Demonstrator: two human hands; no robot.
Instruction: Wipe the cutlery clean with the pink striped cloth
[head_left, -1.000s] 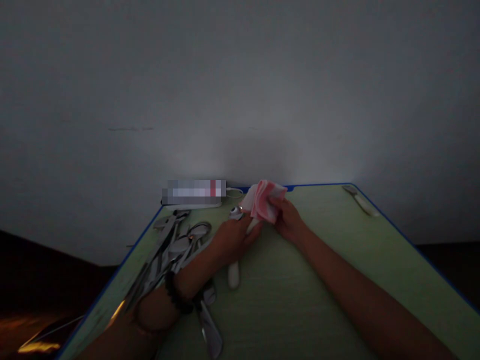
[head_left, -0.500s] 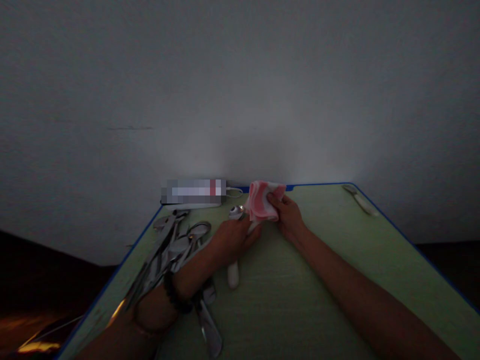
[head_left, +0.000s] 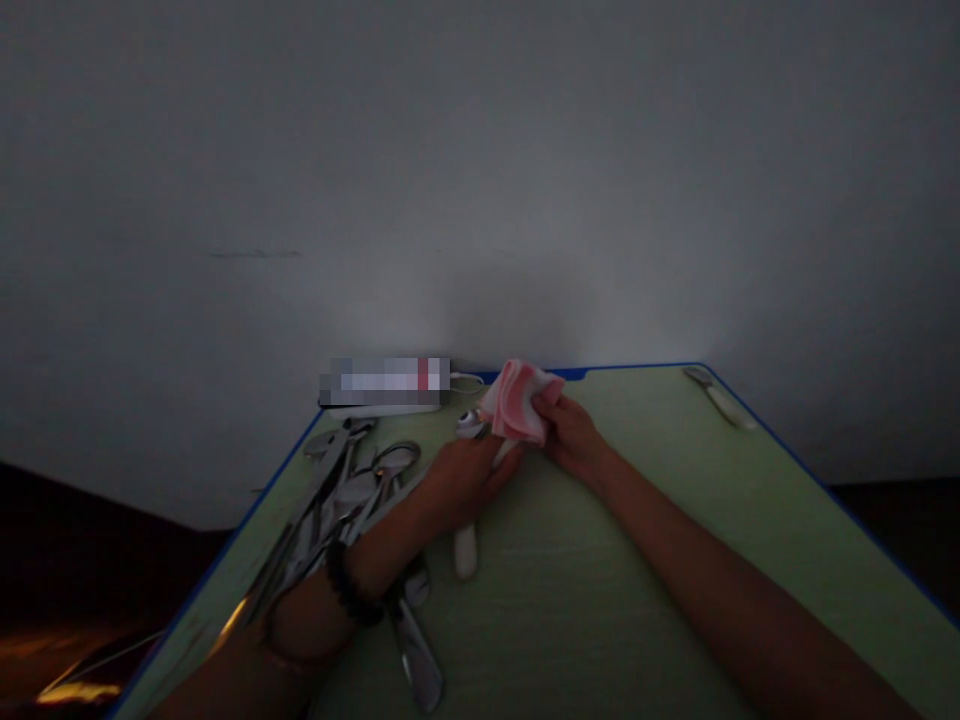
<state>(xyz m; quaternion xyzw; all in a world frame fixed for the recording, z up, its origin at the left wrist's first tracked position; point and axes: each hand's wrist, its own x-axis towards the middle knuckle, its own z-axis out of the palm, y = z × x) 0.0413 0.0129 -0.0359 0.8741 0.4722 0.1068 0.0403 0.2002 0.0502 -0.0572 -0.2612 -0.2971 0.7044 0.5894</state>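
Observation:
A pink-and-white cloth [head_left: 517,400] is pinched in my right hand [head_left: 574,435] above the middle of the table. My left hand [head_left: 469,480] is closed around a pale handle [head_left: 504,452] just below the cloth. The rest of that utensil is hidden by the cloth, so its kind does not show. Beneath my left hand lies another utensil with a white handle [head_left: 466,552] and a shiny metal head [head_left: 471,424]; its middle is covered by the hand.
Several metal utensils [head_left: 356,490], among them ladles and spoons, lie piled on the table's left side under my left forearm. A white-handled utensil [head_left: 720,400] rests at the far right corner. A blurred-out box [head_left: 386,382] with a white cable stands against the wall.
The cloth has shifted slightly left and tilted, with my right hand following it. My left hand stays nearly in place with its grip kept.

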